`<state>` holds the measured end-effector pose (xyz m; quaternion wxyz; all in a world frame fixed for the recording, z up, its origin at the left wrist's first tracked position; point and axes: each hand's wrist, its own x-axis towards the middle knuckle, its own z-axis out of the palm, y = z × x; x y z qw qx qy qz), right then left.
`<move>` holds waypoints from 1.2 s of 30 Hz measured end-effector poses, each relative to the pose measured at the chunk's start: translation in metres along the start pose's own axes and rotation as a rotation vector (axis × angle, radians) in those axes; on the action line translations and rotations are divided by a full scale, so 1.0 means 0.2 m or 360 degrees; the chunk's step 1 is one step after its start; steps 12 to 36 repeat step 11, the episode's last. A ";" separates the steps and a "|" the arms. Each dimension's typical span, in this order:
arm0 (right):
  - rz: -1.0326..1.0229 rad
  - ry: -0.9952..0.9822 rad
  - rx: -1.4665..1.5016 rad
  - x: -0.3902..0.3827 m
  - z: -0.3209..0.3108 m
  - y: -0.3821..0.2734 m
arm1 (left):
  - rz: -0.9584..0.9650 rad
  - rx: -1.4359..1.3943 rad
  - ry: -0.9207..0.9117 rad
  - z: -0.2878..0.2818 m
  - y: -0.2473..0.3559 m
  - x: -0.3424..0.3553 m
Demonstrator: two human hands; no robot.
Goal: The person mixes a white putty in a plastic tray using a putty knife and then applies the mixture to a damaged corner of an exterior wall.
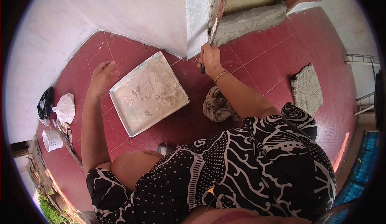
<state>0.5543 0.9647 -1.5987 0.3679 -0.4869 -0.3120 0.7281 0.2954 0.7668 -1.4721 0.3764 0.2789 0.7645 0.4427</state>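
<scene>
My right hand (pixel 210 58) is closed round a tool with a black handle (pixel 202 69), held up against the rough, chipped edge of the wall (pixel 213 13) beside the doorway. The tool's working end is too small and hidden to make out. My left hand (pixel 103 78) hovers empty beside the tray, its fingers loosely bent and apart from the thumb. Between my arms a rectangular tray (pixel 120 121) lies on the floor, spread with lumpy, pale beige plaster-like paste (pixel 150 85). A crumpled brown cloth (pixel 218 104) sits under my right forearm.
Red tiles (pixel 257 69) cover the floor. To the left are a white tub (pixel 52 140), a white plastic bag (pixel 65 108), a black bag (pixel 45 102) and a wooden strip (pixel 69 143). A grey woven mat (pixel 307 89) lies right. A raised concrete sill (pixel 249 25) crosses the doorway.
</scene>
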 end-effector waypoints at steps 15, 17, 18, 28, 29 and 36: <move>0.0057 -0.0195 -0.0420 -0.06 -0.05 0.13 | -0.0040 0.0017 -0.0072 -0.03 -0.08 0.00; 0.0057 -0.0195 -0.0420 -0.06 -0.05 0.13 | -0.0040 0.0017 -0.0072 -0.03 -0.08 0.00; 0.0057 -0.0195 -0.0420 -0.06 -0.05 0.13 | -0.0040 0.0017 -0.0072 -0.03 -0.08 0.00; 0.0057 -0.0195 -0.0420 -0.06 -0.05 0.13 | -0.0040 0.0017 -0.0072 -0.03 -0.08 0.00; 0.0057 -0.0195 -0.0420 -0.06 -0.05 0.13 | -0.0040 0.0017 -0.0072 -0.03 -0.08 0.00; 0.0057 -0.0195 -0.0420 -0.06 -0.05 0.13 | -0.0040 0.0017 -0.0072 -0.03 -0.08 0.00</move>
